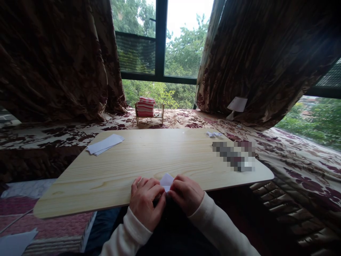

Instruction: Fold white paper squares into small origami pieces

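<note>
A small piece of white folded paper (166, 180) lies at the near edge of a light wooden table (149, 160). My left hand (146, 200) and my right hand (185, 193) are side by side over it, fingers curled and pressing on the paper from both sides. Most of the paper is hidden under my fingers; only a pointed tip shows between them. Both sleeves are cream-coloured.
A stack of white paper sheets (105, 144) lies at the table's far left. A small folded white paper piece (214, 134) sits far right, next to a blurred object (234, 155). Beyond, a small wooden rack with striped cloth (145, 107), a white lamp-like object (236, 106), dark curtains and a window.
</note>
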`<state>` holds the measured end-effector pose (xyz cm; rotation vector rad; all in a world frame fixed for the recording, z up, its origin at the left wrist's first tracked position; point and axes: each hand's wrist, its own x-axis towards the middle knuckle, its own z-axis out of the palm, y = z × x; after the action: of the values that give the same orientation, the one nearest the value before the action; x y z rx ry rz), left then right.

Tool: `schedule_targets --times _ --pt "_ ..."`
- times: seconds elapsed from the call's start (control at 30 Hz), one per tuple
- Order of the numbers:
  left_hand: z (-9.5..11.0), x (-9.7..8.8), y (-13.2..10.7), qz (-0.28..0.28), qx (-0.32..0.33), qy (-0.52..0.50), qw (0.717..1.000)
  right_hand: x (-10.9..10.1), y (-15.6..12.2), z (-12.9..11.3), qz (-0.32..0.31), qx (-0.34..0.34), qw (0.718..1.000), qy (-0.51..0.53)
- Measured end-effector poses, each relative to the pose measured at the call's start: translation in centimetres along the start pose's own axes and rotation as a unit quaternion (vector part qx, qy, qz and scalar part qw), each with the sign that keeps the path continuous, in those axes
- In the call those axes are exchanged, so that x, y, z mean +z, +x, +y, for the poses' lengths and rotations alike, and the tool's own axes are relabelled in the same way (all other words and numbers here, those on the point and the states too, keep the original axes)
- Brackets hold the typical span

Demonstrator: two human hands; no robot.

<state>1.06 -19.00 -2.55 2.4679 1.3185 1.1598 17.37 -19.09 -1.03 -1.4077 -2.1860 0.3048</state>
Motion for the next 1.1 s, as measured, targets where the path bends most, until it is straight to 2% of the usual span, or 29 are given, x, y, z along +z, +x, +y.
schedule_targets --times 0.23,0.47,0.83,0.97,1.1 --pt "0.1 0.1 0.2 -0.016 -0.017 0.004 1.000 0.0 0.2 0.0 -0.014 0.026 1.000 0.000" --pt "0.3 0.1 0.0 -0.010 -0.012 0.019 1.000 0.2 0.3 0.3 -0.007 0.014 1.000 0.027" --pt "0.7 0.5 -0.8 0.120 0.070 0.015 0.990 0.1 0.7 0.2 -0.020 0.047 0.997 0.050" --pt "0.7 0.6 -1.0 0.127 0.073 0.023 0.989 0.0 0.5 0.5 0.004 0.036 0.997 0.063" --pt "0.7 0.6 -1.1 0.108 0.072 0.039 0.991 -0.4 -1.3 0.9 0.084 -0.048 0.991 0.093"
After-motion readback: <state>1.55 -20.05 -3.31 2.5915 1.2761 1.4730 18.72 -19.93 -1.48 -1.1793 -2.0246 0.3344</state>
